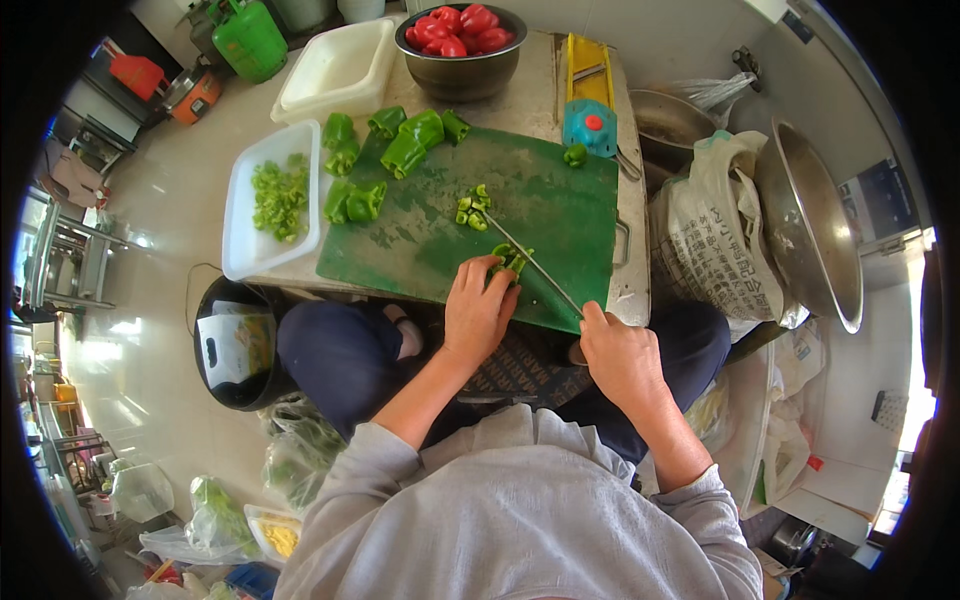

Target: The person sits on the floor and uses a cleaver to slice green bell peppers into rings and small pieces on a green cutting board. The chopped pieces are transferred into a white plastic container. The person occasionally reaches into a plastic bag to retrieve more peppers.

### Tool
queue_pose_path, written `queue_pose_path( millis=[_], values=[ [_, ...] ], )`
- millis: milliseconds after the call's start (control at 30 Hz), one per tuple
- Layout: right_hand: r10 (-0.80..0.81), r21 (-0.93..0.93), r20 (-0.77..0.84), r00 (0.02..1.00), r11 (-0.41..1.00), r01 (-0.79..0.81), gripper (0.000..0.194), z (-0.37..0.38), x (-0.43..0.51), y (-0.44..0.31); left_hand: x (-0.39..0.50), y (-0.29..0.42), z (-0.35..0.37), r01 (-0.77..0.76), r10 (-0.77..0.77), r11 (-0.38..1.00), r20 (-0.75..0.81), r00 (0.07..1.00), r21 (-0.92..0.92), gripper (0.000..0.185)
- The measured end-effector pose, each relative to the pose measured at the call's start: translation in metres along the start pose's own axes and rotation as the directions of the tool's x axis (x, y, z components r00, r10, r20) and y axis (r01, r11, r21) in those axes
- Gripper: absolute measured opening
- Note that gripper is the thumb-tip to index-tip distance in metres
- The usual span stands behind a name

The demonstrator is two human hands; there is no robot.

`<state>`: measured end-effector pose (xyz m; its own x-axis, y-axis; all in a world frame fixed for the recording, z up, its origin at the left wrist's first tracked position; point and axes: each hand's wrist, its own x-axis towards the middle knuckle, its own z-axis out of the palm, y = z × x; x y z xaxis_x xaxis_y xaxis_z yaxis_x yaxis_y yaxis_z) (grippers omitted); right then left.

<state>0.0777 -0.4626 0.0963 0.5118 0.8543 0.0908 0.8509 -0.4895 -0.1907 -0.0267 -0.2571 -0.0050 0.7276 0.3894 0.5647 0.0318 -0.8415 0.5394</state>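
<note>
On a worn green cutting board [420, 225], my left hand [480, 300] presses strips of green pepper [511, 257] near the front edge. My right hand [621, 349] grips the handle of a knife [544, 274], its blade slanting across the board just right of those strips. Chopped green pepper pieces [474, 208] lie by the knife's tip. Larger green pepper pieces [412, 142] rest along the board's back left edge, with more [355, 201] at its left side. A small green pepper end [575, 155] sits at the back right. Diced green pepper [280, 196] lies in a white plastic tray [231, 240].
A dark metal bowl [461, 77] of red peppers and an off-white plastic tub [292, 109] stand behind the board. A yellow and blue slicer [590, 97] lies at the table's back right. A woven sack [709, 232] and a metal basin [817, 225] stand right; a black bin [214, 382] stands left.
</note>
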Motion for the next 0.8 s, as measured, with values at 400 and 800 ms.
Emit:
queue_pose_path(
  millis=[400, 800],
  values=[
    [0.087, 0.036, 0.11, 0.99, 0.995, -0.092, 0.013, 0.006, 0.018, 0.003, 0.001, -0.008, 0.003, -0.004, 0.003, 0.998, -0.031, 1.0, -0.055, 0.03],
    [0.035, 0.012, 0.174, 0.984, 0.999, -0.037, 0.014, 0.006, 0.013, -0.003, -0.001, -0.012, -0.001, -0.015, 0.014, 0.996, -0.013, 1.0, -0.085, 0.034]
  ],
)
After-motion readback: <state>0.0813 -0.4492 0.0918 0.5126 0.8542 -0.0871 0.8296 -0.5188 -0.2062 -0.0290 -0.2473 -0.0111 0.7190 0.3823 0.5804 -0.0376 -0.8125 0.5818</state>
